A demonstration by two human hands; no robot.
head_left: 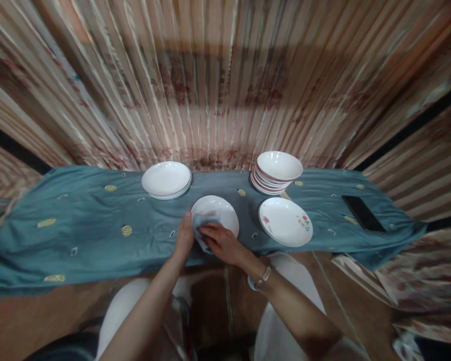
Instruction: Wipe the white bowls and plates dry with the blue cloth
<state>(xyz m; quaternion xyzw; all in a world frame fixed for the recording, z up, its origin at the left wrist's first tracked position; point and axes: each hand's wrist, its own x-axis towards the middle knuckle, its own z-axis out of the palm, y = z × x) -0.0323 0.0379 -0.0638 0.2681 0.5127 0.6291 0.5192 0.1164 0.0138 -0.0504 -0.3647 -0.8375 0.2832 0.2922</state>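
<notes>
A white plate (225,213) lies near the front edge of the cloth-covered table, just in front of me. My left hand (184,235) grips its left rim, with the fingers partly hidden. Pressed on the left part of the plate is a light blue cloth (203,220), bunched under my right hand (220,242). The right fingers are bent over the cloth, and part of it hangs over the plate's near rim.
Stacked white plates (167,178) stand at the back left, and a stack of bowls (278,168) at the back right. A flower-patterned plate (285,223) lies right of my hands. Farther right is a black phone (363,213). Pleated curtains (210,90) hang behind the blue-green tablecloth (97,235).
</notes>
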